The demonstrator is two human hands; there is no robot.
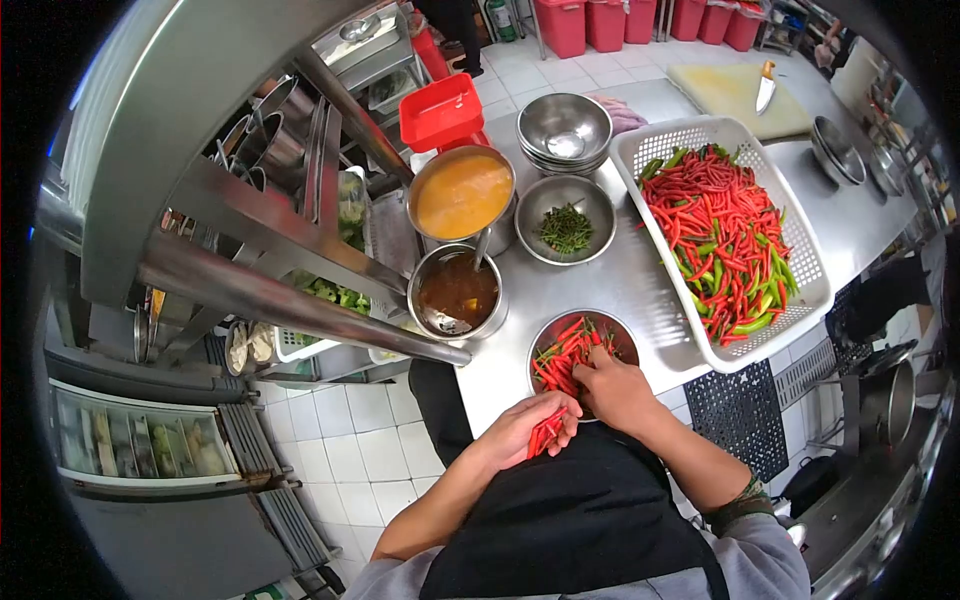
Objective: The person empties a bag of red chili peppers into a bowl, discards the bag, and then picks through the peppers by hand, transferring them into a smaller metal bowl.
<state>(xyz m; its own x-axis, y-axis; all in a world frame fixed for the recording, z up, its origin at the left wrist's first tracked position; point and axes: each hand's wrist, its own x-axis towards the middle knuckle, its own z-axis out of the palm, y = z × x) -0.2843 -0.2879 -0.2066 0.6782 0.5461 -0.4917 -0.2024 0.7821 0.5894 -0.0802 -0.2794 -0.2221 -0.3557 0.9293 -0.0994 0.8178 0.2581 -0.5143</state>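
Observation:
Several red chili peppers (pixel 541 436) lie in my left hand (pixel 518 428), its fingers curled round them just in front of the bowl. My right hand (pixel 612 388) is over the near right side of a steel bowl (pixel 634 345) of red chili peppers (pixel 563 357), fingers pinched on a chili; the fingertips are partly hidden. Behind it, a smaller pile of green chili stems (pixel 566 230) sits in another steel bowl (pixel 602 205). At the right stands a white perforated basket (pixel 707 345) heaped with red and some green chilies (pixel 720 225).
A pot of brown liquid (pixel 458 292) and one of orange liquid (pixel 462 195) stand on the left, beside a metal shelf post (pixel 300 300). Stacked steel bowls (pixel 565 130) are farther back. A knife (pixel 766 88) rests on a cutting board (pixel 725 95).

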